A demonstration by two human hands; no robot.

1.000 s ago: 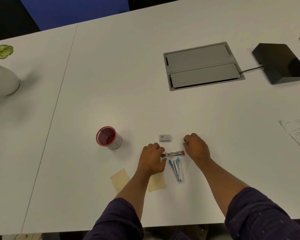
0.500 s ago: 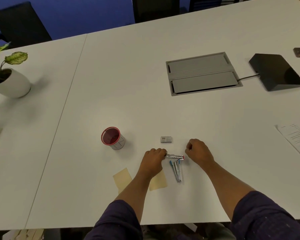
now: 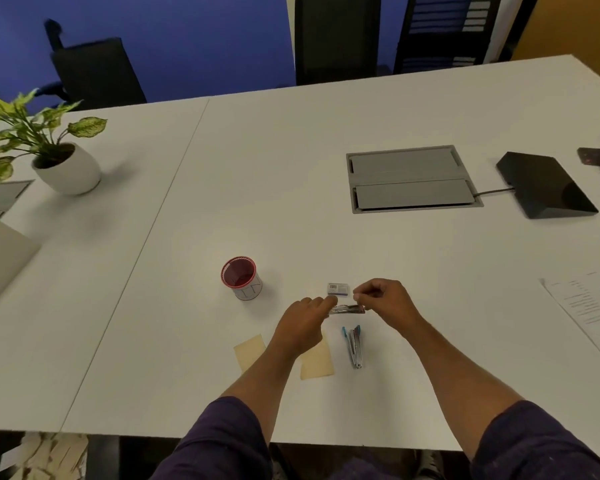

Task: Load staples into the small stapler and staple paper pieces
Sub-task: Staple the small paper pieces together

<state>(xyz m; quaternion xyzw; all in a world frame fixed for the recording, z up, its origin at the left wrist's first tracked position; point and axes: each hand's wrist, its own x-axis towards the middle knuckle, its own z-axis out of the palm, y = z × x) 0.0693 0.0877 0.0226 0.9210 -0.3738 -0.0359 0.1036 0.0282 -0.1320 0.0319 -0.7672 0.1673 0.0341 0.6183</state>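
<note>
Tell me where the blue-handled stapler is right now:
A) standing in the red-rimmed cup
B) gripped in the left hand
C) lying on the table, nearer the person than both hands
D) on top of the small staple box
C: the blue-handled stapler lies flat on the table, untouched, while the left hand and right hand hold a different small metal stapler between them.

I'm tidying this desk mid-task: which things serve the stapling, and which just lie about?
For the job:
small silver stapler with red tip, held by both hands
small staple box
two tan paper pieces

Lying about:
blue-handled stapler
red-rimmed cup
potted plant
black device
printed sheet
</note>
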